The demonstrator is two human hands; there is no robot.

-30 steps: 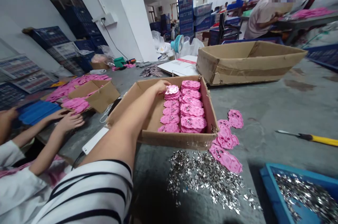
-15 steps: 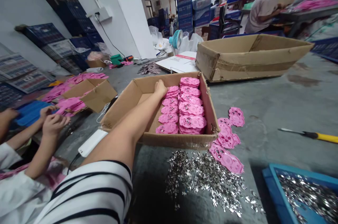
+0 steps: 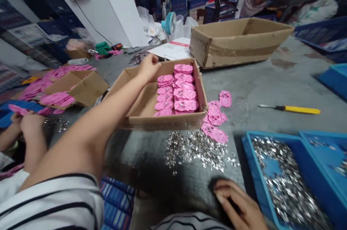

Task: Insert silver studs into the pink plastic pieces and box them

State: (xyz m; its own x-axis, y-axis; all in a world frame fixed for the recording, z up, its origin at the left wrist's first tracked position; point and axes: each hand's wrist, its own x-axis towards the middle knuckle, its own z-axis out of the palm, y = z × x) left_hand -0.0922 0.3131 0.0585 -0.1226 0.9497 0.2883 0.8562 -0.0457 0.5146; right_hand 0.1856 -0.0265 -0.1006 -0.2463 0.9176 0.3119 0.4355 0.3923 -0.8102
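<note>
My left hand point(image 3: 149, 66) is raised over the rear wall of a shallow cardboard box point(image 3: 162, 122). Its fingers are loosely bent, with thumb and fingertips apart and nothing visible between them. Inside the box, to the right of this hand, lie two rows of stacked pink scalloped pieces point(image 3: 185, 94). My right hand point(image 3: 240, 204) is low in the view by the table's near edge, fingers half curled, a gap between thumb and forefinger, holding nothing visible. Beyond it small shiny metal pieces point(image 3: 196, 148) are strewn on the table. Several loose pink pieces point(image 3: 215, 132) lie by the box's right corner.
Blue trays point(image 3: 246, 150) of metal pieces stand at right. A yellow-handled screwdriver point(image 3: 302, 109) lies behind them. A long cardboard box point(image 3: 238, 49) is at the back. At left, a co-worker's hands point(image 3: 28, 123) hold a pink piece near another carton point(image 3: 92, 89).
My left hand has lifted from the left row of pink stacks, up and back toward the box's rear wall. My right hand has come into view. The camera view has shifted.
</note>
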